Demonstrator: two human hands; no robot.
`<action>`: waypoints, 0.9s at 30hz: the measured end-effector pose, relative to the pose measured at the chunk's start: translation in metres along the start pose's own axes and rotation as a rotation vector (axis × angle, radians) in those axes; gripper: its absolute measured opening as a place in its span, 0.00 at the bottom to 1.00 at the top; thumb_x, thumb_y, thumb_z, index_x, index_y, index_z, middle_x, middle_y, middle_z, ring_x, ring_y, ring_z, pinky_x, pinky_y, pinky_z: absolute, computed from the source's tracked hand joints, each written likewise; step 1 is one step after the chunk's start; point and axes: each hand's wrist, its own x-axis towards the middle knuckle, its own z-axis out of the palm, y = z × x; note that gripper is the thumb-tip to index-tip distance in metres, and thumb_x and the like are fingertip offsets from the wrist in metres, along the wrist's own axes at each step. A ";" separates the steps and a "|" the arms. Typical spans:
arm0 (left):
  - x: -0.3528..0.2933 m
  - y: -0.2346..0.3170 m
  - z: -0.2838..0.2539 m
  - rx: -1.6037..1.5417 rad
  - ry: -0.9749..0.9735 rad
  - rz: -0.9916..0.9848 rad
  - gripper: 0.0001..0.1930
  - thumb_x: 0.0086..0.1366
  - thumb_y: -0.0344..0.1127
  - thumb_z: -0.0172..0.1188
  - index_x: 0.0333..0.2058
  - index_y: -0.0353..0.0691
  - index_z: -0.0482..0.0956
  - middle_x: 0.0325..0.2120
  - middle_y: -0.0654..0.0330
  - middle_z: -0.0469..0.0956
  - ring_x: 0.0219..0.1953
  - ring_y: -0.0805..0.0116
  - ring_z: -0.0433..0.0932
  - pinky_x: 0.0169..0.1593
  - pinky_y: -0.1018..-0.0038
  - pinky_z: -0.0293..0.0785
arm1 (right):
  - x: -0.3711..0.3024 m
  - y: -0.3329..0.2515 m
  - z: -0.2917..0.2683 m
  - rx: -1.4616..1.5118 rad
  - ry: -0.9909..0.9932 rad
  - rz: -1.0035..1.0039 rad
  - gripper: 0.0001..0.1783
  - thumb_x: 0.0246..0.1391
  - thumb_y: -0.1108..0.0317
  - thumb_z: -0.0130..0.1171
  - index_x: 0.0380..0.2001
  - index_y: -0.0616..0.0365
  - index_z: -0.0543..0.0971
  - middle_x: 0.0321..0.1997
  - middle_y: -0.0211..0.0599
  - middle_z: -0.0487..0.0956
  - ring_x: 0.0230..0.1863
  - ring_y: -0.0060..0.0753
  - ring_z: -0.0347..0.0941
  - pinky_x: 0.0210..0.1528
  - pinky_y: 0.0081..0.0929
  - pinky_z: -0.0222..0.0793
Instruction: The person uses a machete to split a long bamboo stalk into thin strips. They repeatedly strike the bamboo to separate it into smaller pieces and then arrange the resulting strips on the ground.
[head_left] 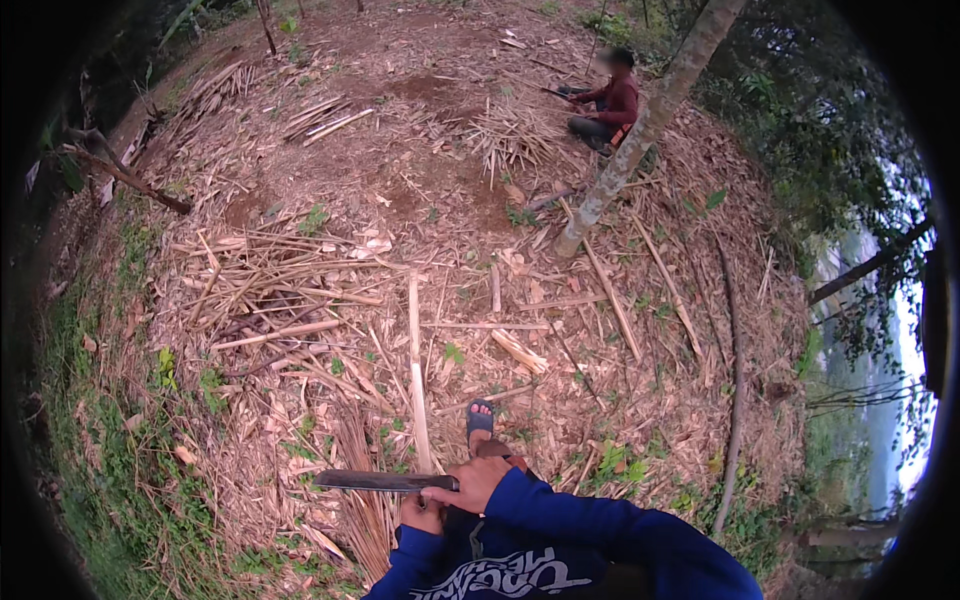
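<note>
A long bamboo strip (416, 375) runs straight away from the person, its near end at the left hand (421, 513), which is clenched around it, though the grip itself is half hidden behind the blade. The right hand (478, 483), just above and to the right of the left, grasps the handle of a dark machete (385, 481); the blade points out to the left of both hands and lies across the strip's near end. Whether blade and strip touch cannot be made out. Just beyond the right hand sits one foot in a blue sandal (480, 420); the other foot is hidden. Both blue sleeves (590, 535) are cut off by the lower edge.

The ground (640, 400) is an outdoor slope littered with dry bamboo slivers and leaves, with a heap of split bamboo (265, 285) far left of the hands. One slanting tree trunk (640, 135) rises well beyond, and beside it one second person (605, 100) crouches, their hands too small to read.
</note>
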 end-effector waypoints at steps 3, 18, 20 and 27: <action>0.024 0.041 0.029 -0.026 0.019 -0.014 0.06 0.67 0.34 0.58 0.37 0.38 0.74 0.19 0.67 0.73 0.14 0.81 0.65 0.17 0.82 0.58 | 0.025 0.015 -0.057 0.011 -0.007 -0.016 0.40 0.54 0.27 0.46 0.33 0.57 0.84 0.19 0.55 0.78 0.24 0.54 0.79 0.31 0.47 0.75; 0.168 0.206 0.069 0.108 0.086 0.203 0.17 0.66 0.40 0.61 0.46 0.33 0.75 0.19 0.64 0.75 0.14 0.83 0.65 0.18 0.84 0.58 | 0.181 0.021 -0.212 -0.117 0.075 -0.161 0.43 0.55 0.26 0.44 0.24 0.62 0.79 0.17 0.48 0.77 0.21 0.51 0.77 0.25 0.46 0.73; 0.210 0.219 0.062 0.149 0.091 0.238 0.16 0.66 0.40 0.60 0.44 0.33 0.76 0.19 0.64 0.75 0.14 0.83 0.65 0.18 0.84 0.58 | 0.219 0.021 -0.231 -0.156 0.029 -0.128 0.43 0.55 0.26 0.44 0.25 0.61 0.80 0.17 0.49 0.77 0.21 0.51 0.77 0.25 0.46 0.73; 0.367 0.314 0.043 0.078 -0.017 0.216 0.09 0.70 0.36 0.55 0.39 0.36 0.76 0.19 0.67 0.74 0.15 0.83 0.65 0.19 0.83 0.59 | 0.377 0.023 -0.301 -0.207 0.018 -0.058 0.42 0.55 0.26 0.43 0.30 0.59 0.83 0.19 0.49 0.78 0.22 0.53 0.78 0.27 0.46 0.74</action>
